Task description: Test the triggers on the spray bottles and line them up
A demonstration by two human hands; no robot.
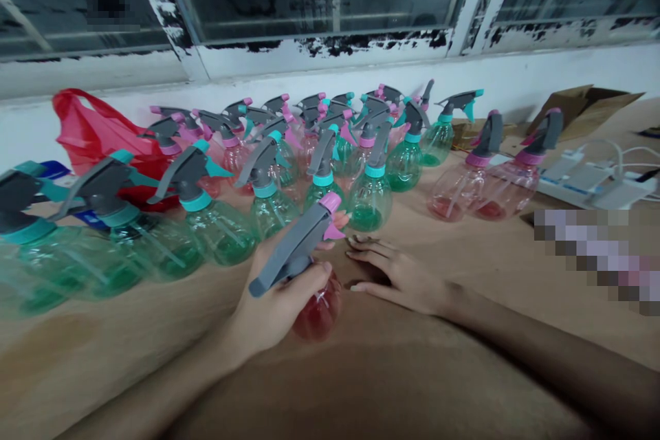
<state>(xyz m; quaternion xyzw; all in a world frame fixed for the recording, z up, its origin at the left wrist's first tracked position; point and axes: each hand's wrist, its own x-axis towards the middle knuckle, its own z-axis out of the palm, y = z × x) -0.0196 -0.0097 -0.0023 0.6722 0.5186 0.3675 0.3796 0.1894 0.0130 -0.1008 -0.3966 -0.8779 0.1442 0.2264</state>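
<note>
My left hand [281,299] is wrapped round the neck of a pink spray bottle [318,313], which has a grey trigger head with a pink nozzle and some red liquid inside. Just to the right, my right hand [394,271] rests on the table with its fingers apart, holding nothing. Beyond my hands stands a green spray bottle [370,203] with a teal collar, and beside it are more green ones, such as a bottle [221,230] to the left. Two pink spray bottles, a nearer-left one [454,189] and a right one [508,189], stand together at the right.
Several pink and green spray bottles crowd the back of the wooden table [412,371] along the wall. A red plastic bag [97,127] lies at back left. An open cardboard box [582,110] and a white power strip [592,179] with cables are at right.
</note>
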